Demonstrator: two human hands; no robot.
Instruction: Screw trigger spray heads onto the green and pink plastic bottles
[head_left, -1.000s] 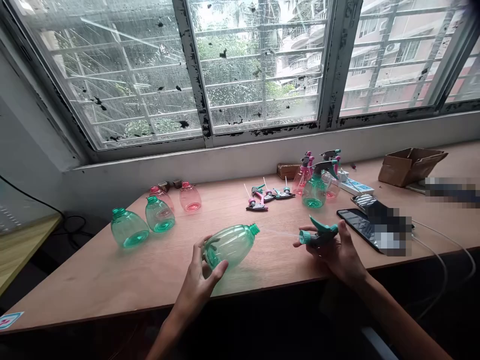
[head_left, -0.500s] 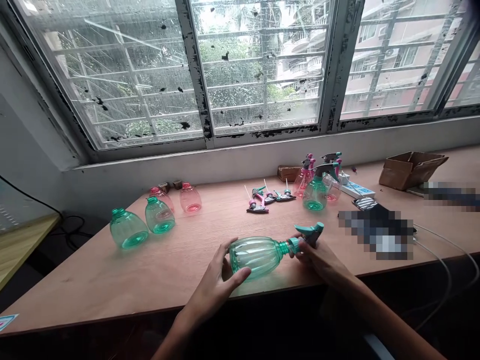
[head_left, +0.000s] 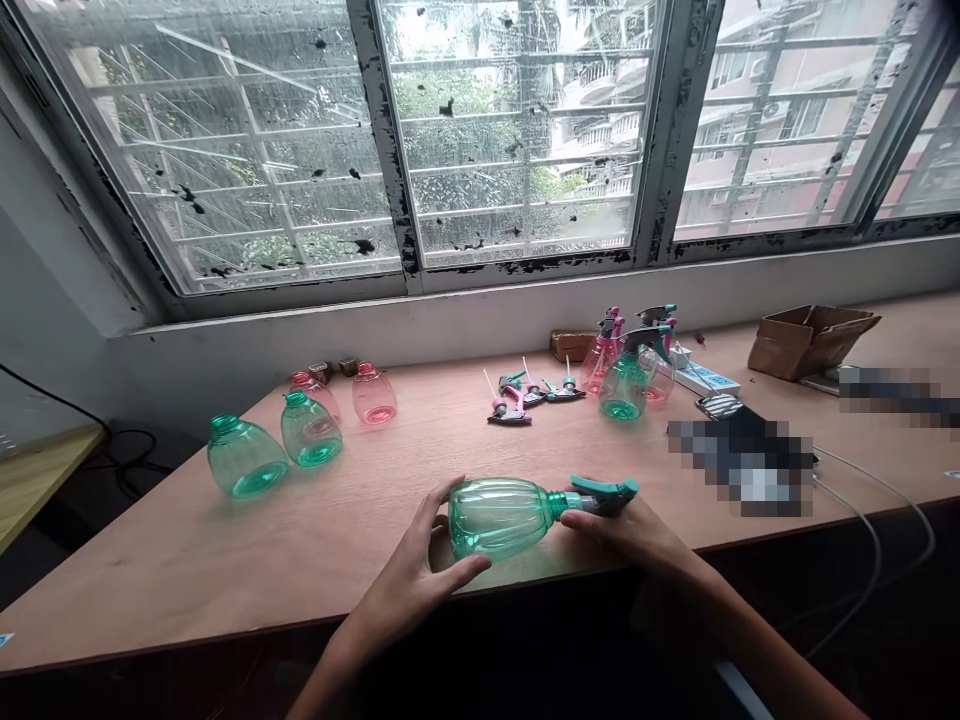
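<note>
Lying on its side in the lower centre of the frame, in the head view, a clear green ribbed bottle [head_left: 499, 515] points its neck to the right. The left hand [head_left: 412, 565] cups its base end in a wide, curved grip, the thumb along the near side and the fingers behind. The right hand [head_left: 634, 535] has its fingers closed around a teal-and-dark-grey trigger sprayer head [head_left: 609, 494], whose collar end meets the bottle's neck; how far the two are screwed together cannot be told. Under them spreads a wooden tabletop [head_left: 187, 570]. At centre left stand two green bottles without sprayers, a nearer one [head_left: 247, 462] and a farther one [head_left: 311, 435], with a pink bottle [head_left: 373, 398] to their right and another pink one [head_left: 322, 385] partly hidden behind the farther green one. Loose trigger sprayers [head_left: 511, 412] in pink, teal and black lie in a cluster just above the middle of the frame. Right of these, a green spray bottle [head_left: 622, 390] fitted with its trigger stands in front of pink spray bottles [head_left: 598, 368]. Farther right are a white power strip [head_left: 709, 378], a partly blurred-out phone [head_left: 722, 406] and, at the right, an open cardboard box [head_left: 799, 345].
</note>
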